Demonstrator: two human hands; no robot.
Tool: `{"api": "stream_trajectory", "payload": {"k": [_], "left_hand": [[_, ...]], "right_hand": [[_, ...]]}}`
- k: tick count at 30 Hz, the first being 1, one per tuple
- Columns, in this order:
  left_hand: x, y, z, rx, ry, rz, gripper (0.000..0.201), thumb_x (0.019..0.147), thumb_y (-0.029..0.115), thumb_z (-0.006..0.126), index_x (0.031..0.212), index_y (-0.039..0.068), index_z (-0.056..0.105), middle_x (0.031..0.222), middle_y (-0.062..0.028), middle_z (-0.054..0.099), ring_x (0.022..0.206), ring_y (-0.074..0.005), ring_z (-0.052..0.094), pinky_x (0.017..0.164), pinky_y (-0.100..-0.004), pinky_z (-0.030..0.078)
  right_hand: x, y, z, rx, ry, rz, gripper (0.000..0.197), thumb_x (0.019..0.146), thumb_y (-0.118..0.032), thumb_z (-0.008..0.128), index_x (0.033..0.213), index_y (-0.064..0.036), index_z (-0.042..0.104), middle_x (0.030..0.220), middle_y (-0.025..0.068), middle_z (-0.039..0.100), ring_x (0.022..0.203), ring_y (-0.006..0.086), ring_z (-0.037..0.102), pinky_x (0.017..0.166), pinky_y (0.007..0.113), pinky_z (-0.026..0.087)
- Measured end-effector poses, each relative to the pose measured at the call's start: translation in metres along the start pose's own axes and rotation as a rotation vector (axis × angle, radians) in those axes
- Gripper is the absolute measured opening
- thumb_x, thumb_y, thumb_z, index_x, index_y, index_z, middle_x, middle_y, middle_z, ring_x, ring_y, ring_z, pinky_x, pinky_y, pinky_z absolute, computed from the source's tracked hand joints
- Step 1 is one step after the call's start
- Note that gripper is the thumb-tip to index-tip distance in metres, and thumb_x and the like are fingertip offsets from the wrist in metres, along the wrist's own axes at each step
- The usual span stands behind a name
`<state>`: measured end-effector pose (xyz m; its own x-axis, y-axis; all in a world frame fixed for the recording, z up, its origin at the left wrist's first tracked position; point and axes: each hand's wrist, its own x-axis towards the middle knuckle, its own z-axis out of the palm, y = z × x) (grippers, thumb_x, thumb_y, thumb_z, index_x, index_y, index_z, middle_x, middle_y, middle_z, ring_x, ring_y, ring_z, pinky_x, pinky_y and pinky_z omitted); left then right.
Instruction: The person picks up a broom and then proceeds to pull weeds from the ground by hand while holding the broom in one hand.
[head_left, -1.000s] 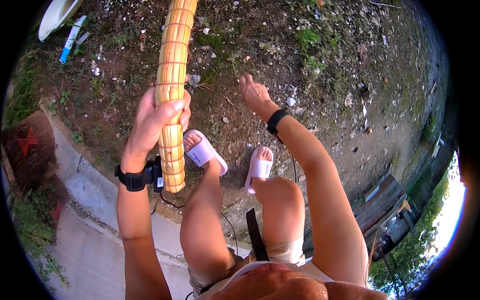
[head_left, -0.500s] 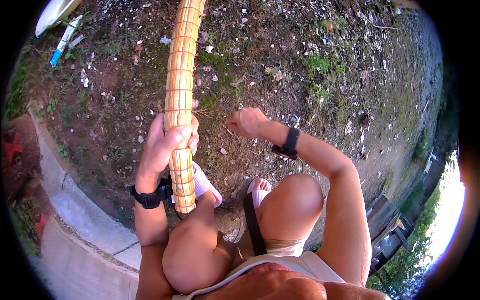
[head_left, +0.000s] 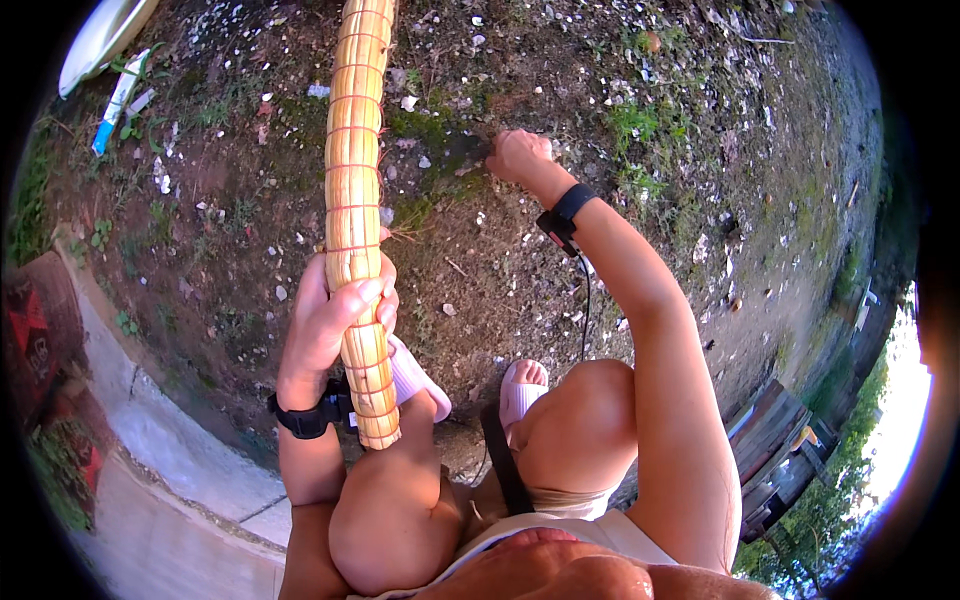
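Observation:
A long, pale-yellow bundle of dried stalks (head_left: 354, 150), bound round with thin reddish cord at regular intervals, stands out in front of me. Its far end runs past the top edge of the view. My left hand (head_left: 322, 318) is wrapped around it near the close end, thumb lying across the top. The cut close end hangs over my left knee. My right hand (head_left: 521, 157) is off to the right of the bundle, apart from it, over the ground. Its fingers are curled closed; whatever they hold, if anything, is hidden.
Bare soil (head_left: 470, 300) with scattered pale chips and weeds spreads ahead. A concrete edge (head_left: 160, 420) curves along the left. At the far left lie a white basin (head_left: 100, 45) and a white-and-blue wrapper (head_left: 120, 102). Wooden boards (head_left: 765, 430) sit at the right.
My right hand has moved farther out and slightly right, away from me, still closed. The bundle and my left hand have shifted slightly nearer to me, the grip unchanged.

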<state>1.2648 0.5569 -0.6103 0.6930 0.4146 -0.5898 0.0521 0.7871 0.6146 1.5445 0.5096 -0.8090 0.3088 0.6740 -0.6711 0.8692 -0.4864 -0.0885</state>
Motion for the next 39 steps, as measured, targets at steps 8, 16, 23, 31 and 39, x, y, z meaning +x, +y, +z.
{"api": "stream_trajectory", "payload": {"k": [8, 16, 23, 31, 39], "left_hand": [[0.003, -0.006, 0.005, -0.018, -0.016, 0.012, 0.061, 0.08, 0.025, 0.065, 0.126, -0.003, 0.037, 0.082, -0.006, 0.05, 0.064, -0.0108, 0.053, 0.055, -0.0256, 0.048], [0.013, -0.014, 0.025, -0.003, -0.053, 0.021, 0.056, 0.082, 0.021, 0.063, 0.126, -0.002, 0.037, 0.084, -0.0069, 0.05, 0.066, -0.0117, 0.053, 0.057, -0.0266, 0.049], [0.016, -0.031, 0.016, 0.086, -0.029, 0.04, 0.054, 0.083, 0.019, 0.062, 0.126, 0.0, 0.036, 0.085, -0.0069, 0.05, 0.068, -0.0131, 0.054, 0.059, -0.0279, 0.049], [0.018, -0.029, 0.028, 0.038, -0.019, 0.036, 0.054, 0.082, 0.02, 0.063, 0.125, 0.0, 0.036, 0.084, -0.0068, 0.051, 0.066, -0.0134, 0.054, 0.058, -0.0283, 0.049], [0.018, -0.029, 0.03, 0.095, 0.007, 0.03, 0.057, 0.082, 0.021, 0.062, 0.127, -0.001, 0.035, 0.085, -0.0072, 0.051, 0.066, -0.0138, 0.054, 0.057, -0.0285, 0.049]], "right_hand": [[-0.003, -0.001, 0.021, 0.138, 0.144, 0.121, 0.039, 0.085, -0.039, 0.056, 0.102, -0.0046, 0.065, 0.106, 0.0148, 0.066, 0.102, 0.0327, 0.062, 0.086, 0.041, 0.05], [0.039, 0.047, 0.068, 0.063, 0.023, -0.263, 0.035, 0.087, -0.04, 0.054, 0.101, -0.0103, 0.067, 0.098, 0.0137, 0.066, 0.093, 0.0322, 0.062, 0.081, 0.042, 0.05], [-0.021, 0.002, 0.035, 0.315, -0.285, -0.521, 0.033, 0.087, -0.033, 0.05, 0.095, -0.0046, 0.067, 0.093, 0.0104, 0.067, 0.088, 0.0303, 0.063, 0.08, 0.041, 0.05], [-0.025, 0.07, 0.017, -0.261, 0.259, -0.027, 0.026, 0.083, -0.012, 0.054, 0.107, -0.0012, 0.056, 0.103, 0.012, 0.053, 0.075, 0.0234, 0.065, 0.061, 0.036, 0.053], [0.001, 0.131, 0.028, -0.327, 0.486, 0.105, 0.021, 0.093, -0.02, 0.044, 0.105, -0.0035, 0.05, 0.099, 0.0117, 0.054, 0.075, 0.0288, 0.065, 0.061, 0.039, 0.052]]}}
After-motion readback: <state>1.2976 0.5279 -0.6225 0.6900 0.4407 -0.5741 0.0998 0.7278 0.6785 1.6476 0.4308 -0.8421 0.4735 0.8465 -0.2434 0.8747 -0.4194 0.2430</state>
